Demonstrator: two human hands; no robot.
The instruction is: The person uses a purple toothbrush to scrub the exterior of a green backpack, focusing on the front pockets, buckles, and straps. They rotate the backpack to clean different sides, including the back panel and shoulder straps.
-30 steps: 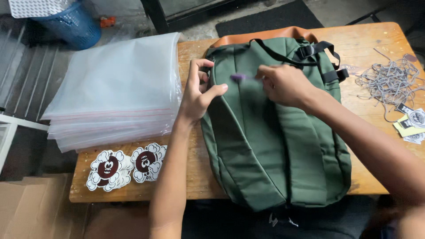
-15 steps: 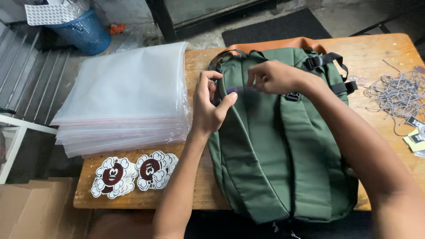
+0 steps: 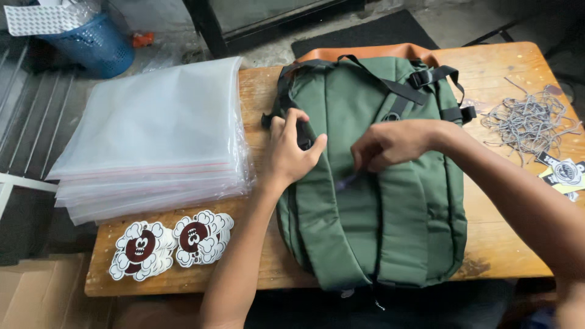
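both hands have slid down from the top of the green fabric backpack (image 3: pixel 372 201) lying flat on the wooden tabletop (image 3: pixel 506 244); left hand (image 3: pixel 291 149) grips a black strap, right hand (image 3: pixel 390 143) pinches a small purple piece.

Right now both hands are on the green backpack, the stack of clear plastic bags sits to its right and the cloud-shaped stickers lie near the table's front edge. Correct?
Not quite. The head view shows the stack of clear plastic bags to the left of the green backpack, not the right. The left hand and right hand are on it, with the cloud-shaped stickers near the front edge.
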